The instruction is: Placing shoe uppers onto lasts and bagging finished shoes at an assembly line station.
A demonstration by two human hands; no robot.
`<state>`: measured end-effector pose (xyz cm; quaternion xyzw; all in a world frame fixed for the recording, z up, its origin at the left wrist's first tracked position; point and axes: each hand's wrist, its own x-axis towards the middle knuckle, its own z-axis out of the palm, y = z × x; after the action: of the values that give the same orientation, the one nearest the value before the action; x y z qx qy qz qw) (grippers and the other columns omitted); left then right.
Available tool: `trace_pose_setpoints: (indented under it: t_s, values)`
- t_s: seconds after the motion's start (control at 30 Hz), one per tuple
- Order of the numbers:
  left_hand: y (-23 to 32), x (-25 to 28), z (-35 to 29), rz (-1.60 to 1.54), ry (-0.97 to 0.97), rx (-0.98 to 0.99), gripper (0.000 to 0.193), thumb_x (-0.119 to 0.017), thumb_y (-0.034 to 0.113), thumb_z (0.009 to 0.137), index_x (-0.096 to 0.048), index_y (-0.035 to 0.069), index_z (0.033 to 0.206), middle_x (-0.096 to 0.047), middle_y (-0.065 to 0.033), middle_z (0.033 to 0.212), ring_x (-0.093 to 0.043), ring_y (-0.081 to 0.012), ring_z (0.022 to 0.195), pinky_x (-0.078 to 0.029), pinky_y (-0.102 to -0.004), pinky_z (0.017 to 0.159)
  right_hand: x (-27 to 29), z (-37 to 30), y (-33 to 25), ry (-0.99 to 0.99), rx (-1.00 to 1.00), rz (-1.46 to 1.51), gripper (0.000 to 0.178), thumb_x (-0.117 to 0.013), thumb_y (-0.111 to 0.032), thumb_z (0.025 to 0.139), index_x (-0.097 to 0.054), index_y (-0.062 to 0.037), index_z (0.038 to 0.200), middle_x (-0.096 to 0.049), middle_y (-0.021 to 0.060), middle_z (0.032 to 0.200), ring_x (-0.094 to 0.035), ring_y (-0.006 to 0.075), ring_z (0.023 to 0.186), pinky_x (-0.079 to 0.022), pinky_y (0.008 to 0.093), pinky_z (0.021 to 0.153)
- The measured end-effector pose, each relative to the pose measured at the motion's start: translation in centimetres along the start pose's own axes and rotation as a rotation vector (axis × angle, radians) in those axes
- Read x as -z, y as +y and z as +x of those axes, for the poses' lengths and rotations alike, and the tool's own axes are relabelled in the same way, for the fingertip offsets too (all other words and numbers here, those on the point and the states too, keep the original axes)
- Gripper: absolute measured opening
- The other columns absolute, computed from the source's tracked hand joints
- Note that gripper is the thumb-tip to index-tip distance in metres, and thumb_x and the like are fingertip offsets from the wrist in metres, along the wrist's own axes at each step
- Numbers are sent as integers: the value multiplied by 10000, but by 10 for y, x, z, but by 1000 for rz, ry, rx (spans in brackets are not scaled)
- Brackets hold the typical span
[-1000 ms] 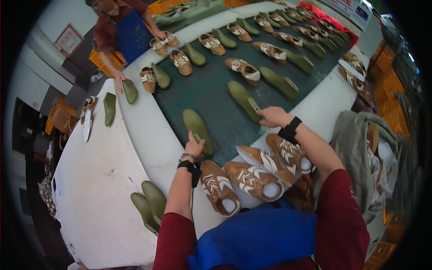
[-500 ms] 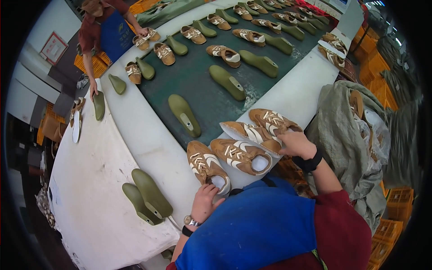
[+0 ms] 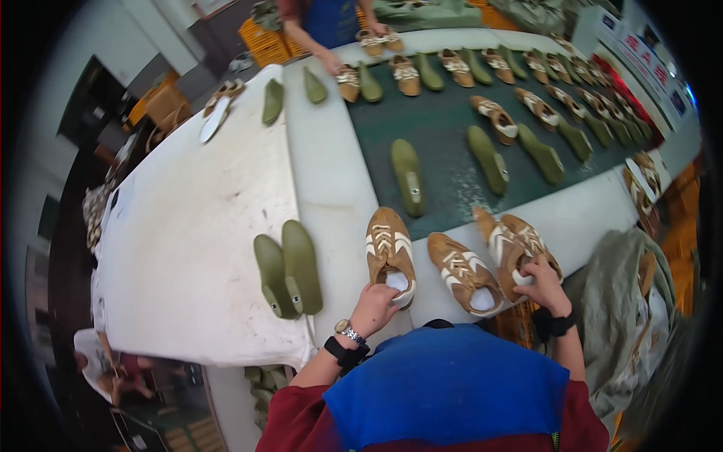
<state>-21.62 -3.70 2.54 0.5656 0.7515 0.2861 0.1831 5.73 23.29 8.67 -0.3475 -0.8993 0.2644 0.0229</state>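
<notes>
Brown-and-White Shoes, Both Hands Engaged

Left hand [image 3: 374,307]: wearing a metal watch and black wristband; fingers hooked into the heel opening of the first shoe [image 3: 385,237], grasping it. The shoe lies toe away, directly ahead of this hand, on the white counter [image 3: 330,203].

Right hand [image 3: 544,286]: black wristband; fingers closed at the heel collar of the inner shoe [image 3: 500,242]. Outer shoe [image 3: 533,235]: lying against the inner one, just ahead of the same hand; whether it is gripped too cannot be told.

Middle shoe [image 3: 459,264]: between the two hands, untouched, white lining showing in its opening.

Pair of green shoe lasts [image 3: 302,264]: left of the left hand, side by side, at the edge of a white-covered surface [image 3: 188,256].

Single green last [image 3: 407,177]: beyond the left hand, on a dark green panel [image 3: 444,162]. Further shoes and lasts in rows beyond both hands.

Grey-green sheeting [image 3: 610,324]: heaped right of the right hand.

Co-worker [image 3: 327,22]: blue apron, far beyond the left hand, one hand beside a shoe [image 3: 348,83].
</notes>
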Motion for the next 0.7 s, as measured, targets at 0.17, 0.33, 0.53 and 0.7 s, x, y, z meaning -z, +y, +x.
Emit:
trace_pose_setpoints:
  t_s: [0.17, 0.33, 0.53, 0.7]
  values:
    - [-13, 50, 27, 87, 209, -4, 256, -680, 106, 658, -591, 57, 893, -587, -110, 842, -538, -299, 896, -372, -422, 853, 34, 57, -56, 3, 76, -16, 315, -741, -200, 608, -591, -53, 842, -599, 129, 818, -581, 323, 773, -457, 376, 676]
    - [-57, 85, 126, 129, 281, -68, 262, -685, 78, 631, -590, 39, 872, -576, -122, 858, -530, -303, 877, -396, -392, 790, 48, 158, -76, 129, 175, -156, 295, -702, -229, 662, -596, -86, 897, -623, 140, 803, -592, 330, 779, -466, 403, 684]
    - [-153, 46, 176, 314, 458, -141, 290, -674, 47, 618, -570, 46, 888, -536, -149, 880, -511, -341, 866, -404, -395, 781, 6, 295, -60, 222, 152, -355, 175, -636, -189, 707, -629, -101, 858, -632, 118, 797, -613, 300, 769, -483, 402, 676]
    - [-147, 55, 156, 111, 300, 78, 344, -695, 46, 624, -566, 27, 943, -559, -173, 957, -518, -350, 942, -428, -394, 814, -79, 349, -1, -107, 22, -511, 177, -555, -179, 736, -673, -138, 860, -643, 119, 810, -627, 288, 773, -493, 396, 700]
